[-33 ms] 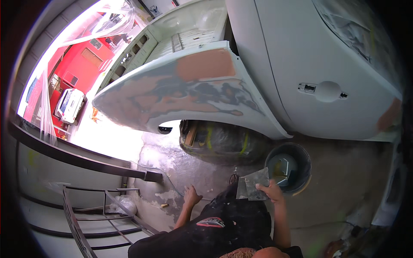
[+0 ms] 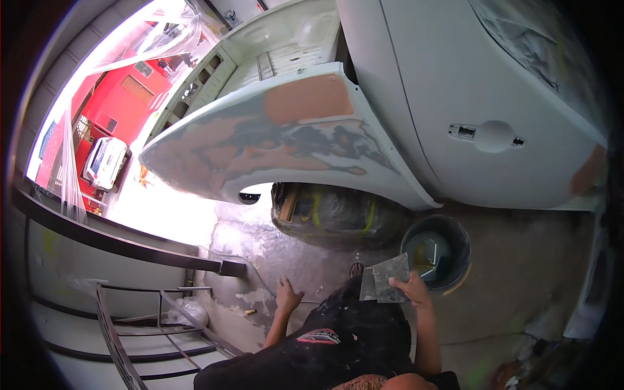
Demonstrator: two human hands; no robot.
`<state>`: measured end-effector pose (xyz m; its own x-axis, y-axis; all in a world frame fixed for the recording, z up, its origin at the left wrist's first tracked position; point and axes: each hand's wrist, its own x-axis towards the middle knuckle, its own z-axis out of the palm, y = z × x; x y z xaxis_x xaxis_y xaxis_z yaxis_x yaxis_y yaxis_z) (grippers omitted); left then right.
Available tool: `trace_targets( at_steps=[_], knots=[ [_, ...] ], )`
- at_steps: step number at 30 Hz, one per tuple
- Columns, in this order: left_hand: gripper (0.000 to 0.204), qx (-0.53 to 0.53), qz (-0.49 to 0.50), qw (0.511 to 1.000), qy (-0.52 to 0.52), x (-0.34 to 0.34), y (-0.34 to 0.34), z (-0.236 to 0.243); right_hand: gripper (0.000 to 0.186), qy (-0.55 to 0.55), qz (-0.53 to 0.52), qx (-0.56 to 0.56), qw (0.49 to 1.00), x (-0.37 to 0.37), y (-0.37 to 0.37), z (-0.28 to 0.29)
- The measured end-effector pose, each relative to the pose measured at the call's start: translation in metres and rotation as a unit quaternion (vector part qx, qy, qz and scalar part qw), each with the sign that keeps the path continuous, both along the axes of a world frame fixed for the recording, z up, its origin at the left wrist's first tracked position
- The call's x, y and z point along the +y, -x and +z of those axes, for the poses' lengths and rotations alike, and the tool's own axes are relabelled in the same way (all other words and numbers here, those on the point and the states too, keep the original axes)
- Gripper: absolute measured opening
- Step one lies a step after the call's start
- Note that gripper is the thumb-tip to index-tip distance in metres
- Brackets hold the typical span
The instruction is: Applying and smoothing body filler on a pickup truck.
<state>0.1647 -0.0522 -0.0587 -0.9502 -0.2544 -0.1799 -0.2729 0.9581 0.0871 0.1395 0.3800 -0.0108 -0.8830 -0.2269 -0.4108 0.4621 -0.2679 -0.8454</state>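
Note:
My right hand [image 2: 411,289] pinches thin grey, mottled sheets [image 2: 392,279], two overlapping squarish pieces whose material I cannot make out. They are held just left of a dark bucket [image 2: 460,268] on the floor, which has murky liquid and some yellowish and pale items inside. My left hand [image 2: 286,296] hangs free at my left side, thumb apart from the fingers, with nothing in it. In front of me is a pickup's rear side panel [image 2: 260,140], patched with grey and pinkish-brown filler. Below its arch sits a plastic-wrapped wheel [image 2: 338,218].
A white truck door [image 2: 429,84] stands at the right, its handle opening bare. At the left are a dark metal beam [image 2: 130,240], a metal frame rack [image 2: 130,335] and a plastic bag [image 2: 190,312]. A hose [image 2: 257,276] lies across the concrete floor.
The view has shifted very slightly. Both hands stay almost where they were, the right still on the grey sheets.

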Motion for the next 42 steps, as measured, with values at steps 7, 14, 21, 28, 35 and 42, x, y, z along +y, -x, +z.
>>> trace_targets(
  at_steps=[7, 14, 21, 28, 35, 42],
  knots=[
    [0.088, 0.346, -0.08, 0.923, -0.15, 0.073, 0.172, 0.155, 0.026, 0.065, -0.11, -0.008, 0.992, 0.017, -0.001, -0.003],
    [0.092, 0.468, -0.335, 0.818, -0.025, 0.17, 0.345, 0.33, 0.035, 0.071, -0.178, 0.0, 0.982, 0.005, 0.005, 0.001],
    [0.099, 0.495, -0.43, 0.738, -0.162, 0.215, 0.378, 0.29, 0.039, 0.084, -0.274, -0.027, 0.958, -0.01, -0.009, -0.007],
    [0.097, 0.366, -0.703, 0.607, 0.062, 0.183, 0.368, 0.274, 0.037, 0.189, -0.335, -0.034, 0.922, -0.026, -0.006, -0.024],
    [0.107, 0.432, -0.484, 0.753, -0.108, 0.221, 0.389, 0.302, 0.037, 0.167, -0.289, -0.017, 0.943, -0.036, 0.031, -0.009],
    [0.095, 0.358, -0.738, 0.572, -0.006, 0.167, 0.385, 0.234, 0.041, 0.156, -0.335, -0.011, 0.929, -0.046, 0.045, -0.007]
  ],
)
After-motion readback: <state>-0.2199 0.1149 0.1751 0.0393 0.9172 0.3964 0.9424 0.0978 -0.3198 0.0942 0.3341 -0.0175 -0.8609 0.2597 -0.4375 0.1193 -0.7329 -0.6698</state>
